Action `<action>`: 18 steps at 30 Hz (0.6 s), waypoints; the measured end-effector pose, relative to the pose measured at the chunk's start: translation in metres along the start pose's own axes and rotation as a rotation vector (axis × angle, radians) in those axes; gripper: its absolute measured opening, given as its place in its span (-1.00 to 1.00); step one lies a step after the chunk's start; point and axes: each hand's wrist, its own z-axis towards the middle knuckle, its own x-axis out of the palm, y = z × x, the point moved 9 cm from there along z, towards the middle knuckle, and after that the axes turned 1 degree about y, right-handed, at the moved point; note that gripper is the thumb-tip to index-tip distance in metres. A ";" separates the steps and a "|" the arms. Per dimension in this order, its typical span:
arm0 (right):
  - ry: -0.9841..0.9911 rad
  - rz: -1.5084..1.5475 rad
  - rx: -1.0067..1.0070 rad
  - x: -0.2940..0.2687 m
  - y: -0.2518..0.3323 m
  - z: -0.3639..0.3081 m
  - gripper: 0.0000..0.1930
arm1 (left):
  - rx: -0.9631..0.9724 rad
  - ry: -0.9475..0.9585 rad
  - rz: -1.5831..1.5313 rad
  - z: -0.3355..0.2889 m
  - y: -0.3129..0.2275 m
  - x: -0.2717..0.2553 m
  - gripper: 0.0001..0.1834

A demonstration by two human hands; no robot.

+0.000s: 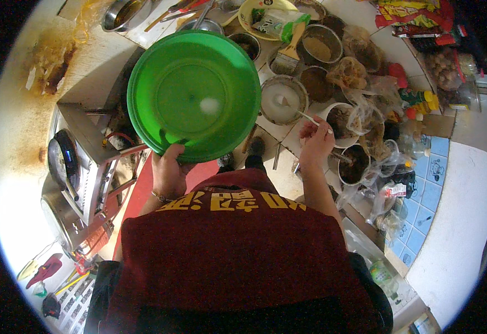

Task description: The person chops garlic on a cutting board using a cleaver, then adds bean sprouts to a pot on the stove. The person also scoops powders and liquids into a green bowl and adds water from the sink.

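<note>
1. Big round green plastic basin [194,94] is held up over the left edge of the surface [288,175], with a small white blob inside it.
2. Left hand [168,167] is clamped on its near rim.
3. Right hand [316,139] pinches a thin spoon handle [308,117] reaching into the round metal bowl of white powder [283,99].
4. Red and yellow packets [410,14] sit at the far right corner.
</note>
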 end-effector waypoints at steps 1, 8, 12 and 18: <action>-0.003 0.055 -0.001 -0.001 0.005 -0.003 -0.67 | -0.001 0.000 -0.010 -0.001 0.000 0.002 -0.55; 0.016 0.124 0.010 0.006 0.058 -0.029 -0.68 | -0.073 0.029 -0.036 -0.007 0.001 0.008 -0.48; 0.108 0.083 -0.047 0.028 0.096 -0.054 -0.68 | -0.084 0.064 -0.033 0.008 0.022 0.003 -0.48; -0.015 -0.199 -0.274 0.015 0.124 -0.037 -0.67 | -0.037 0.097 0.183 0.004 0.006 0.013 -0.48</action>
